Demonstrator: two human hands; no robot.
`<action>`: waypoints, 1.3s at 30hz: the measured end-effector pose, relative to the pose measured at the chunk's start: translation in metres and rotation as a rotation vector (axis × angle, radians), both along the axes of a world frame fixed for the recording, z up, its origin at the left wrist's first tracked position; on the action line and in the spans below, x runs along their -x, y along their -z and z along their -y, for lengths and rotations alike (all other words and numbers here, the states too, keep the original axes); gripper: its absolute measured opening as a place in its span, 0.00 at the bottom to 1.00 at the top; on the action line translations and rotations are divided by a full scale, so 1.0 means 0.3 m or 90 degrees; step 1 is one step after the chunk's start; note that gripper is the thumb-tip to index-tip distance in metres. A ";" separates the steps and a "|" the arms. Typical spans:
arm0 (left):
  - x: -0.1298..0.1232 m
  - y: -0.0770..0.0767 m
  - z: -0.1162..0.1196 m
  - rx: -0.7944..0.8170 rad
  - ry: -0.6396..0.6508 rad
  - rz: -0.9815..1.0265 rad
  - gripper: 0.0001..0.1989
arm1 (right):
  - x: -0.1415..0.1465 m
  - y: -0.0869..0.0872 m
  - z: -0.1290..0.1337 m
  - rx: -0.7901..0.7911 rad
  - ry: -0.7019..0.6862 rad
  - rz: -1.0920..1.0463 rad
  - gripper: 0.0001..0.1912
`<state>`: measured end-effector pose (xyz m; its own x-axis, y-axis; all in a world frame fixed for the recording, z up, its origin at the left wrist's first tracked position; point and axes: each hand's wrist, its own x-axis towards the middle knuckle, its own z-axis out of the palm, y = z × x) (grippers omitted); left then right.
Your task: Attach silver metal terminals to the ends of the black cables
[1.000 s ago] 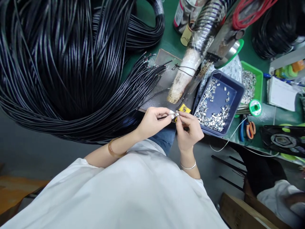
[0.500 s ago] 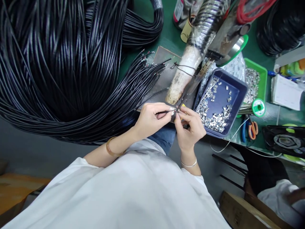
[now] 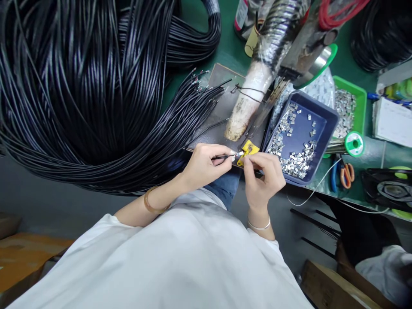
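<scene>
My left hand (image 3: 206, 166) pinches a thin black cable (image 3: 222, 157) between thumb and fingertips. At the cable's end, just past those fingertips, sits a small shiny metal connector (image 3: 240, 153). My right hand (image 3: 264, 175) is a short way to the right, its thumb and forefinger pressed together; whatever they hold, if anything, is too small to make out. Behind the fingertips a yellow piece (image 3: 249, 148) with a dark mark lies at the bench edge. Many more black cables (image 3: 128, 128) spread to the left, their stripped ends (image 3: 198, 81) fanned over a grey board (image 3: 206, 133).
A white-ended duct (image 3: 240, 116) slants down above the board. On the right stand a blue tray (image 3: 322, 159) of metal connectors, a green tray (image 3: 360, 107) of similar parts, a wire spool (image 3: 354, 143), and orange-and-blue-handled pliers (image 3: 346, 175). Another person's sleeve (image 3: 383, 266) is at lower right.
My right hand has drawn away to the right from the cable tip, uncovering the metal connector and the yellow piece. My left hand keeps its pinch on the cable, nearly in place.
</scene>
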<state>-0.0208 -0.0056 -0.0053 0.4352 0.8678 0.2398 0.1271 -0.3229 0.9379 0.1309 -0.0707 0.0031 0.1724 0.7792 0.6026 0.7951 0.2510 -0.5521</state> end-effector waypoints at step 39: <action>-0.051 -0.011 -0.019 0.254 -0.049 0.177 0.05 | 0.013 0.056 -0.036 -0.060 0.010 -0.039 0.08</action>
<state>-0.0055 0.0002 -0.0021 0.3330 0.9427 -0.0194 -0.1365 0.0685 0.9883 0.1270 -0.0599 -0.0137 0.2232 0.7166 0.6608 0.7644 0.2920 -0.5748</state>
